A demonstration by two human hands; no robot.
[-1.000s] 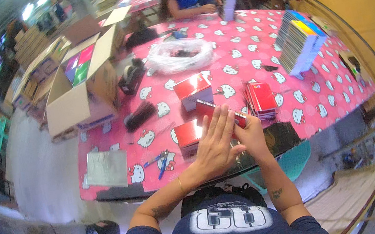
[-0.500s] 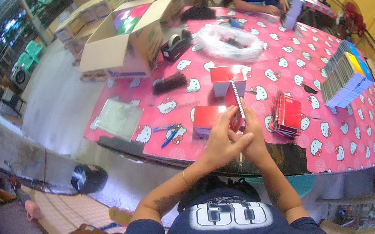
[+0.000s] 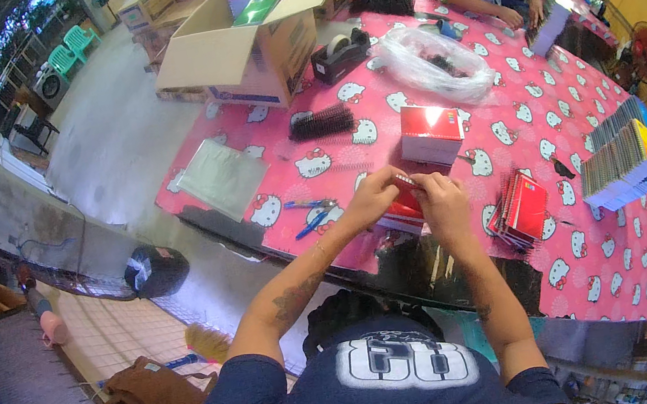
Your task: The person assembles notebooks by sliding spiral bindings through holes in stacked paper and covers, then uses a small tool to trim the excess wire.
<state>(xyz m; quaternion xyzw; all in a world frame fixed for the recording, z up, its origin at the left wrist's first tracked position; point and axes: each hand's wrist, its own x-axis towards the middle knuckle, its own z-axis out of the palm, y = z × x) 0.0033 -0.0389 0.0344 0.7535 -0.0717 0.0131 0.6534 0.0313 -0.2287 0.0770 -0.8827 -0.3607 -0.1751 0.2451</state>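
My left hand (image 3: 371, 200) and my right hand (image 3: 445, 202) meet at the table's near edge, fingers closed on the upper edge of a small red notebook (image 3: 406, 198). The fingers partly cover it, and a row of binding shows faintly along that edge. White page edges below it seem to belong to a red-topped stack, mostly hidden by my hands. Just beyond stands another stack of red-covered pads (image 3: 431, 124). To the right of my right hand lies a leaning pile of red spiral notebooks (image 3: 522, 210).
Pliers and a blue pen (image 3: 312, 219), clear plastic sheets (image 3: 222, 176) and black binding coils (image 3: 321, 123) lie left. Farther back are a tape dispenser (image 3: 341, 56), a plastic bag (image 3: 438, 65) and an open carton (image 3: 255, 58). Spiral books (image 3: 624, 166) stand right; a person works at the far side.
The notebook was held upright with its spiral spine showing; now it is lower and tilted, both hands gripping its upper edge. My right hand has turned palm down. The view has shifted.
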